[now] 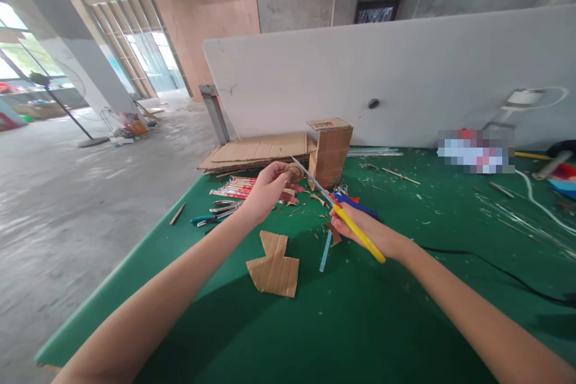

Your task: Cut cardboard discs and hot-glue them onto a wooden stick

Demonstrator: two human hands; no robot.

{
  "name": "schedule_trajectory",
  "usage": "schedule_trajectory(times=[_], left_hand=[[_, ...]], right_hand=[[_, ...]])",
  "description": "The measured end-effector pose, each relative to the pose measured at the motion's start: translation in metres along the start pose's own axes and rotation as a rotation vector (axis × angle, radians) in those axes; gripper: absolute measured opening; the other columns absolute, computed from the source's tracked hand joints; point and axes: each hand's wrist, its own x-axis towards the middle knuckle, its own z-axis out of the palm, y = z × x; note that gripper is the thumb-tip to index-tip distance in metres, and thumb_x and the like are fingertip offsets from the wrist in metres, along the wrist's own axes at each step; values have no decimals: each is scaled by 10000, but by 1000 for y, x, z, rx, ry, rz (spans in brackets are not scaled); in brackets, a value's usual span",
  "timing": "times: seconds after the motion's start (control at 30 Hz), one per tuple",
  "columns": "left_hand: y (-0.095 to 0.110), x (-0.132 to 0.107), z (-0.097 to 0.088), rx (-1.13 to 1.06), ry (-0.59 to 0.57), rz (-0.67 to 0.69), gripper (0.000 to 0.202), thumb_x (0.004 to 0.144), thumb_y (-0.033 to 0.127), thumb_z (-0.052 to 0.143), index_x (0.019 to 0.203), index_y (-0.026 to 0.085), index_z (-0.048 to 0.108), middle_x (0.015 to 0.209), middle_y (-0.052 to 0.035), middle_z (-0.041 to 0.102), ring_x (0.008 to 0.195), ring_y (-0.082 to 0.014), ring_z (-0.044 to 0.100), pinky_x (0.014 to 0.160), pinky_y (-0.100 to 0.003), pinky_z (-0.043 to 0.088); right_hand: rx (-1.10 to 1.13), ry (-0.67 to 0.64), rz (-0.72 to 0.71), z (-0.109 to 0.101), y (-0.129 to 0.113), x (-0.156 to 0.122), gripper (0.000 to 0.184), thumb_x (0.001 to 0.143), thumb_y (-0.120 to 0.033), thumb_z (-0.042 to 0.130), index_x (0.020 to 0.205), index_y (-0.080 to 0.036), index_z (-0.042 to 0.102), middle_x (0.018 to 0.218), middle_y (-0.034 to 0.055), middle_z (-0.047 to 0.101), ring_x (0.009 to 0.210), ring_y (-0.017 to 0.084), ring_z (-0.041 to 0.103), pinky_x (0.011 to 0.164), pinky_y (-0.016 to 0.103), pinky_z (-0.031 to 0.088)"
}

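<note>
At the left of the green table (360, 324), we see a short brown stick (177, 214), then a teal-handled tool (203, 219) at about eight o'clock from our left hand. Our left hand (266, 188) is closed at the fingertips, pinching a small round cardboard piece (294, 172) that sits at two to three o'clock from the palm, raised over the table. A flat cardboard cutout (273, 267) lies at six o'clock from that hand, well apart from it. Our right hand (366, 223) is wrapped around the yellow-handled scissors (360, 234); the blades point to ten o'clock and the handle runs to four. The blades reach close beside the round piece, but we cannot tell whether they touch it or how far apart they stand. A pale blue strip (326, 252) lies at eight o'clock from our right hand, while the upright cardboard box (335, 156) stands near its eleven, behind the blades.
</note>
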Motion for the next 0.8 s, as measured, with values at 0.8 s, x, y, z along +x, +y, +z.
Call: schedule_trajectory(times=[0.8], left_hand=[[-12, -3, 9, -107, -68, 26, 106, 840, 194, 554, 850, 151, 458, 800, -22, 669, 751, -159, 704, 763, -320, 564]], right_hand=[[0, 51, 7, 3, -5, -1, 365, 859, -561, 430, 936, -205, 438, 832, 30, 486, 762, 175, 490, 663, 324, 461]])
